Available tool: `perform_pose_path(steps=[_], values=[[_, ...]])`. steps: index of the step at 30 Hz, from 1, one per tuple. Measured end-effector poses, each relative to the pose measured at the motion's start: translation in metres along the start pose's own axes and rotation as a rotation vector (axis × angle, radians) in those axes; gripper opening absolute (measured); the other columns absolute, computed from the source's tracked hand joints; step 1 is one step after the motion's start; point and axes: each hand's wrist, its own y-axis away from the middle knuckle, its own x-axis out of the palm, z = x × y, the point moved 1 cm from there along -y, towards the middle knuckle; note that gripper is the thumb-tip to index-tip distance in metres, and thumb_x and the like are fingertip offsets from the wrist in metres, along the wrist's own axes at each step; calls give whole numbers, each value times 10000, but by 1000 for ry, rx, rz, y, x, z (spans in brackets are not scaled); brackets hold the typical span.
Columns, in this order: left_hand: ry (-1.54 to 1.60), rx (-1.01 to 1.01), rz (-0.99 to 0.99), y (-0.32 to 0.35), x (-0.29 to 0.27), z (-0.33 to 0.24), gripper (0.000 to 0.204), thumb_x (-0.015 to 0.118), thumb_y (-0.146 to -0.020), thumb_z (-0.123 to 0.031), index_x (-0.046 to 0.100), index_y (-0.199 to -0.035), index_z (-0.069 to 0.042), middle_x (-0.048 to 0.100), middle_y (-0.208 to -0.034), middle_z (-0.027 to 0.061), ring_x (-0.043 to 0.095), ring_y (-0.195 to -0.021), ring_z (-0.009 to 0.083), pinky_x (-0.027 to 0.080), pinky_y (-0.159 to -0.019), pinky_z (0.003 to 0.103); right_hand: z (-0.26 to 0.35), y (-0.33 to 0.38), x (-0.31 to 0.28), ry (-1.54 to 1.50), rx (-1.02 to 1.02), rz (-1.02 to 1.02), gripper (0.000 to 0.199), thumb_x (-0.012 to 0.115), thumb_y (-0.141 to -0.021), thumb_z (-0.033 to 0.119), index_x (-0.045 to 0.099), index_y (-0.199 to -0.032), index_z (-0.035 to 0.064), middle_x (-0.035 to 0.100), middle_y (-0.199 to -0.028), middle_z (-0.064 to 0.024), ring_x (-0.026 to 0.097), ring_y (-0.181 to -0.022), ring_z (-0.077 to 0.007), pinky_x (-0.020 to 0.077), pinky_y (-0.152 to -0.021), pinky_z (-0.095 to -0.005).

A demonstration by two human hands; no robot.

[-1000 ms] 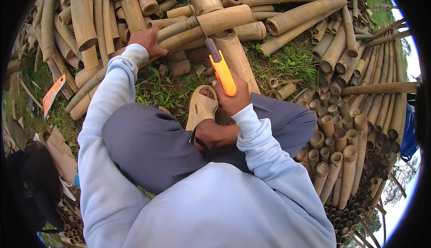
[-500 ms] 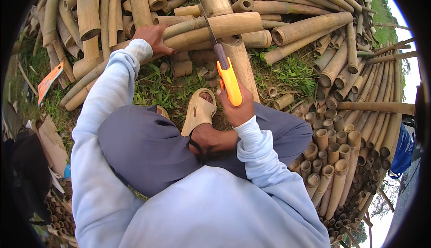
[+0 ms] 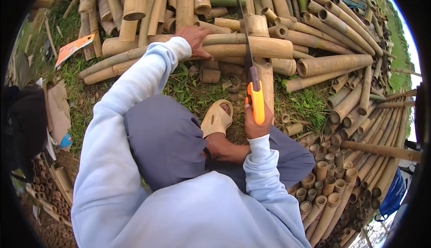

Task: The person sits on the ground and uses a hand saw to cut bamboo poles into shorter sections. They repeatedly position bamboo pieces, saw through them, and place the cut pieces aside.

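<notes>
the right hand (image 3: 257, 124) is closed around the orange handle of a hand saw (image 3: 251, 68), blade across a bamboo pole (image 3: 251, 48) on the grass. the left hand (image 3: 195, 39) presses it flat, fingers spread. the pole looks stiff, smooth, likely to roll; best pinned beside the cut.

Right hand (image 3: 257, 124) with orange-handled saw (image 3: 251, 75) pushed forward; blade now farther across bamboo pole (image 3: 251, 48).
</notes>
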Motion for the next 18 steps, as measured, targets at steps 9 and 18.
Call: perform_pose_path(steps=[9, 18], values=[[-112, 59, -188, 20, -1, -3, 576, 658, -892, -613, 638, -1142, -95, 627, -1164, 120, 645, -1119, 311, 526, -922, 436, -39, 7, 3, -72, -8, 16, 128, 652, -941, -3, 567, -856, 41, 562, -669, -3, 514, -507, -94, 416, -490, -260], [-6, 24, -26, 90, -16, -26, 583, 562, -955, -652, 549, -1043, -75, 703, -942, 174, 696, -894, 399, 536, -797, 493, -28, -3, -11, -101, 109, 112, 215, 662, -917, -7, 669, -1127, -56, 662, -883, -50, 617, -803, -118, 510, -766, -274]])
